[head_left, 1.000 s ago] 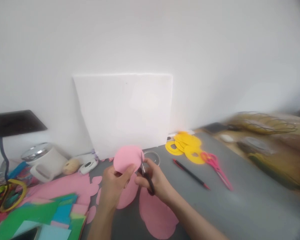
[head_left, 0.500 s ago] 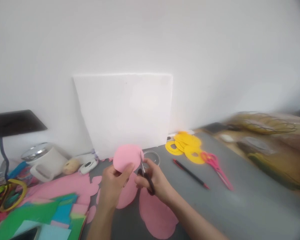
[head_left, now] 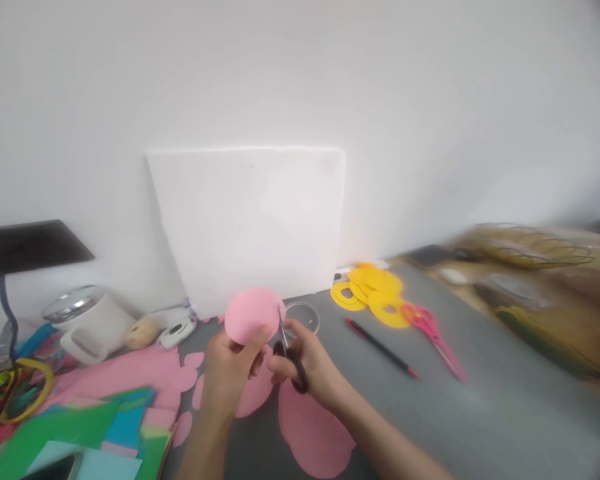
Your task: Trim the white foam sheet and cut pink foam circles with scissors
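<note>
Pinched between the thumb and fingers of my left hand (head_left: 233, 363) is a round pink paper piece (head_left: 253, 313), raised above the table. My right hand (head_left: 307, 360) is closed on the black handles of a pair of scissors (head_left: 295, 367), whose blades point up along the paper's right edge. Whether the blades are parted is hard to make out. Below my hands lie more pink paper shapes (head_left: 320, 437), one partly hidden by my left hand. A roll of clear tape (head_left: 305, 313) rests just behind my right hand.
To the right lie yellow paper rings (head_left: 390, 310), a black pencil (head_left: 383, 348) and pink scissors (head_left: 437, 343). At left are coloured paper sheets (head_left: 70, 427), a white mug (head_left: 100, 327) and a dark lamp-like panel (head_left: 30, 247). A white board (head_left: 253, 220) leans on the wall.
Both hands have shifted very slightly left with the pink paper and the scissors. A small sliver beyond the blades at the paper's right edge no longer shows.
</note>
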`<state>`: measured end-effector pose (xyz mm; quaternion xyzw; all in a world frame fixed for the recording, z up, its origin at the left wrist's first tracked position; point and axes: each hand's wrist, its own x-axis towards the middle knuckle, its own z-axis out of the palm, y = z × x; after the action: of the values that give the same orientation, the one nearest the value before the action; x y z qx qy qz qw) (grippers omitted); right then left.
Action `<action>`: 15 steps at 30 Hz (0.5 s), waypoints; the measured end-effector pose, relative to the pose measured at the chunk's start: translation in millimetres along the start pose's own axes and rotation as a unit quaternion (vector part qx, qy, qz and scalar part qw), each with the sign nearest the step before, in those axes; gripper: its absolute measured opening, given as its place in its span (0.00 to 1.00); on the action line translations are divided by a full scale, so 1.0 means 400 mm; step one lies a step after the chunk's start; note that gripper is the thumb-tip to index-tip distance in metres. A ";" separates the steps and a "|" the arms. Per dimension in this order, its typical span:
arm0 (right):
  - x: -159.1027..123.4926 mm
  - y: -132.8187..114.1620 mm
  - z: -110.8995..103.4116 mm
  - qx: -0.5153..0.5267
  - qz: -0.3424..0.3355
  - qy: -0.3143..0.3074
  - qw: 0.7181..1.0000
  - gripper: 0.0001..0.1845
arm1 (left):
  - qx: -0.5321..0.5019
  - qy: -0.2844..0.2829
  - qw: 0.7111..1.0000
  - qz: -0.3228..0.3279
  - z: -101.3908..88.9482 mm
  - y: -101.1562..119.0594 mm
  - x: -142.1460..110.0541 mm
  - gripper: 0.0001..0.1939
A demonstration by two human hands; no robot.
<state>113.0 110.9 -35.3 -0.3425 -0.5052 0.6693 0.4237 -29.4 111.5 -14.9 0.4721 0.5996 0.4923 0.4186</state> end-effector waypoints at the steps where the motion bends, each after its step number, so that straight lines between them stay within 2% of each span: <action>1: 0.001 0.001 0.000 0.010 -0.005 -0.006 1.000 0.28 | 0.016 0.006 1.000 -0.001 -0.001 -0.001 0.001 0.21; 4: 0.005 0.003 -0.003 0.042 -0.031 -0.020 0.998 0.29 | 0.050 0.022 0.999 0.002 -0.004 0.000 0.000 0.23; 8: 0.009 0.005 -0.011 0.059 -0.060 -0.022 0.996 0.32 | 0.077 0.011 0.997 0.005 -0.002 0.013 -0.007 0.22; 15: 0.012 0.002 -0.010 0.061 -0.050 -0.028 0.996 0.30 | 0.075 0.004 0.997 -0.001 -0.007 0.009 -0.001 0.23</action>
<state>114.5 116.6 -37.4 -0.2708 -0.4914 0.6863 0.4627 -31.6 110.9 -11.0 0.4995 0.6369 0.4476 0.3801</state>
